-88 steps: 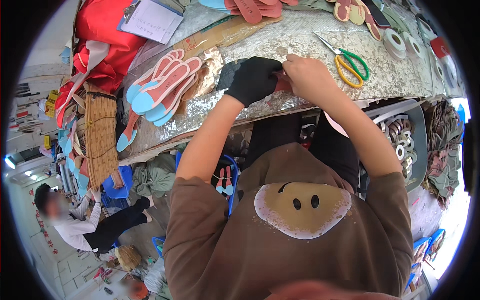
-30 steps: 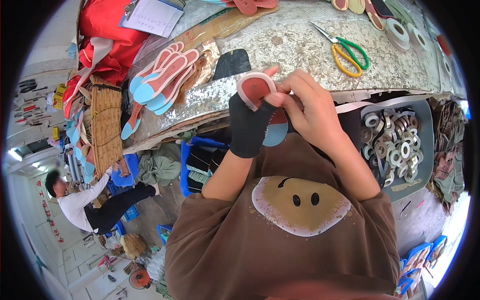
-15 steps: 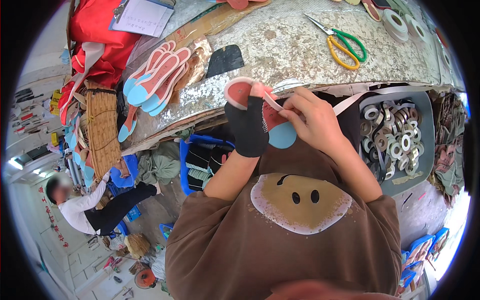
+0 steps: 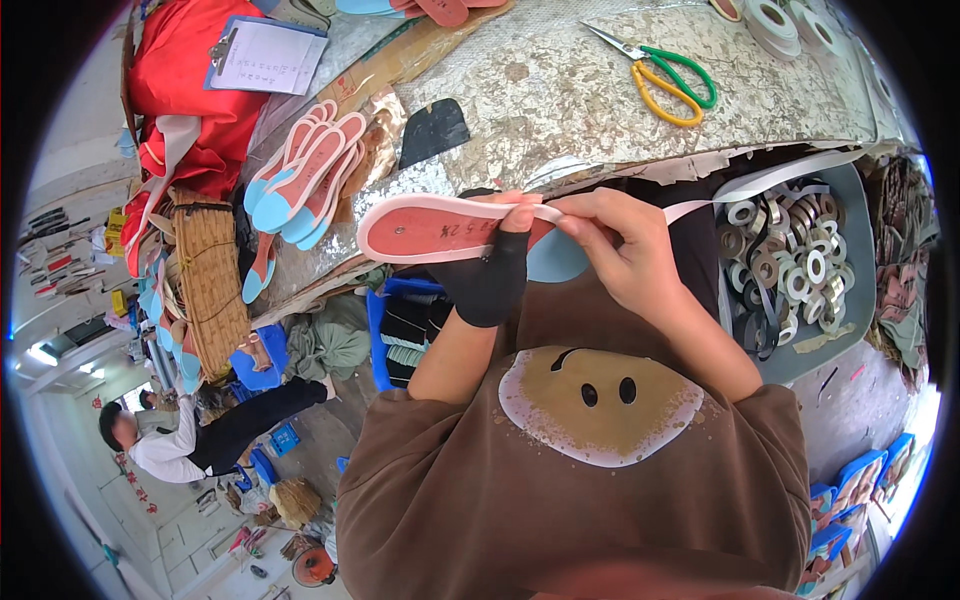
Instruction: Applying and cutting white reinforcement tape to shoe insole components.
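My left hand (image 4: pixel 490 265), in a black fingerless glove, grips a shoe insole (image 4: pixel 430 228) with a red-brown face, a light-blue end and pale pink tape around its rim. The thumb presses on the taped edge. Close beside it, my bare right hand (image 4: pixel 625 245) pinches the pale tape (image 4: pixel 690 208) between thumb and forefinger at the insole's edge. From there the tape runs off to the right, past the grey bin. A pile of similar edged insoles (image 4: pixel 310 180) lies on the worn bench to the left.
Scissors (image 4: pixel 655 80) with green and yellow handles rest on the bench (image 4: pixel 530 90). A grey bin (image 4: pixel 850 310) of tape rolls stands at right. A blue crate (image 4: pixel 378 340) sits below the bench. At left are a clipboard (image 4: pixel 268 55), a wicker basket (image 4: pixel 210 290) and another person (image 4: pixel 170 450).
The insole has turned so its long taped side now points left and lies nearly level. My right hand stays near the edge, still pinching the tape. The view has shifted slightly.
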Available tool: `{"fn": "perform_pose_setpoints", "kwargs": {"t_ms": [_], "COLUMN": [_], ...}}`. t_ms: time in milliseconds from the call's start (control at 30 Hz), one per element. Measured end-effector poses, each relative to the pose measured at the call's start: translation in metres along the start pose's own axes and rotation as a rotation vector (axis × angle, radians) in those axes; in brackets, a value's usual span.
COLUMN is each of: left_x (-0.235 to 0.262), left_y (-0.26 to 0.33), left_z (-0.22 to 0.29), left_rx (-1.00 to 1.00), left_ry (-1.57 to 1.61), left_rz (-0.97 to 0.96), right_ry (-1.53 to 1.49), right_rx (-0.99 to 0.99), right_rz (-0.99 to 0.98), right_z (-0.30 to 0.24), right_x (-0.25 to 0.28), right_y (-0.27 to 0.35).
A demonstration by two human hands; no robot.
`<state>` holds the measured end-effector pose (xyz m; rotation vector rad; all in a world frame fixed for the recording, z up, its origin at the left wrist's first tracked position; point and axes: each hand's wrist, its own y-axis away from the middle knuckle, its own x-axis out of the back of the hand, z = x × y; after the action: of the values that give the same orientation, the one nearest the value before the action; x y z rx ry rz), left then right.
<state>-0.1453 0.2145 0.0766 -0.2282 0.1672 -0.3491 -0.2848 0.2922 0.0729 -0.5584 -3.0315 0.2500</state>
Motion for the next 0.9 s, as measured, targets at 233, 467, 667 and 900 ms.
{"fn": "perform_pose_setpoints", "kwargs": {"t_ms": [233,467,667,900], "left_x": [-0.014,0.025,0.108,0.256], "left_y": [-0.026,-0.029,-0.050,-0.052], "left_z": [-0.009,-0.023,0.022,0.031], "left_rx": [-0.102,0.430,0.806,0.866], "left_ry": [-0.162,0.369,0.291,0.392], "left_rz": [-0.518,-0.737,-0.710,-0.410], "right_ry": [-0.047,0.542,1.253,0.889], "right_rx": [-0.014,0.194,0.129,-0.445], "right_rz": [0.045,-0.055,0.063,-0.011], "right_z": [0.025,0.050,0.077,0.083], "right_x": [0.018,0.064,0.238,0.200], "right_y": [-0.004,0.021,0.069,0.151]}}
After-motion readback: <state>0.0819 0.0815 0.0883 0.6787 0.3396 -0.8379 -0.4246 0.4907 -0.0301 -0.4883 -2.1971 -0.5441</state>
